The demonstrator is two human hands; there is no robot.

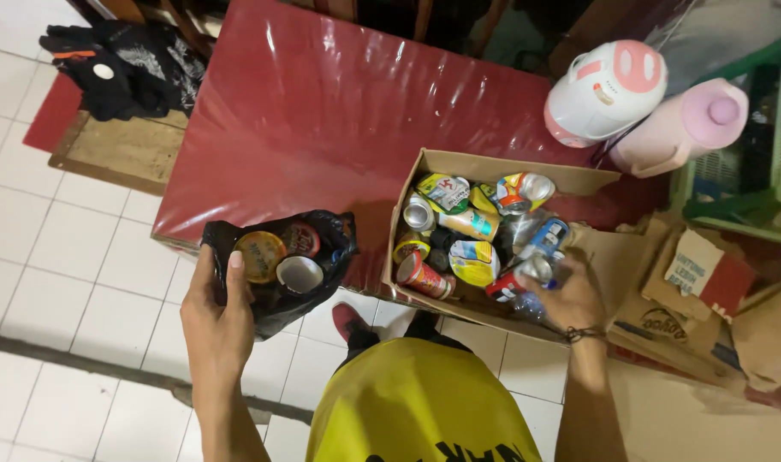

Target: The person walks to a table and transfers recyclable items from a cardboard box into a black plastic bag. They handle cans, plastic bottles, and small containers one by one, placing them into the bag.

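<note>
At the near edge of the red tabletop, the left hand is closed round the rim of a black plastic bag, thumb up over the edge, holding the mouth open. The right hand is down in the near right corner of the cardboard box, fingers curled on a crushed can w/ red & blue print; a clear plastic bottle lies just under it, so can't tell exactly how much it grips.

Progress, judged from how things lie: early. The bag shows approx 3 items at its mouth – a yellow-lidded can, a dark red one, a pale open-ended one. The box is still mostly full, a dozen or so cans heaped across it, so the bulk looks left to do.

Cans look dented & squashed, mixed colours: yellow, green, silver, red. Some lie on their sides, some end-up. The box sits at the tabletop's right end, flap open, bag just left of it w/ a gap between.
</note>
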